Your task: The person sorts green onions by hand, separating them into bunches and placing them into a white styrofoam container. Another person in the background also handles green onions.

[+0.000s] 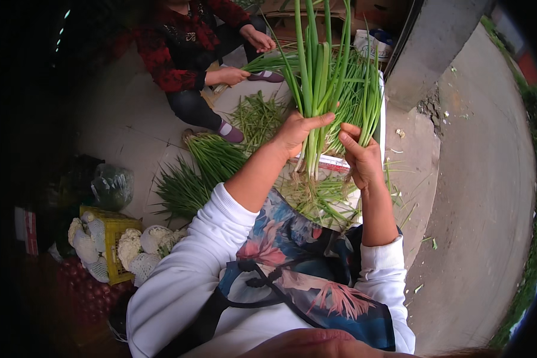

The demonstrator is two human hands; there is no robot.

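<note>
My left hand [297, 132] is closed around a bunch of green onions [315, 85], held upright with the leaves away from me and the roots hanging down. Just to its right, my right hand [362, 156] grips a smaller bunch of green onions [372, 107] near the white stems. Beneath both hands lies a pile of green onions [351, 83] in a white box with a red-marked edge [333, 164]. Loose leaves and trimmings [326, 203] are scattered between the box and my floral apron [291, 228].
A co-worker's hands [232, 76] hold green onions at upper left. Trimmings [259, 116] and bundled greens [215, 156] lie on the tiled floor. Cauliflowers [129, 246] surround a yellow crate [116, 237] at lower left. A concrete pillar [429, 58] and printed bucket [371, 44] stand upper right.
</note>
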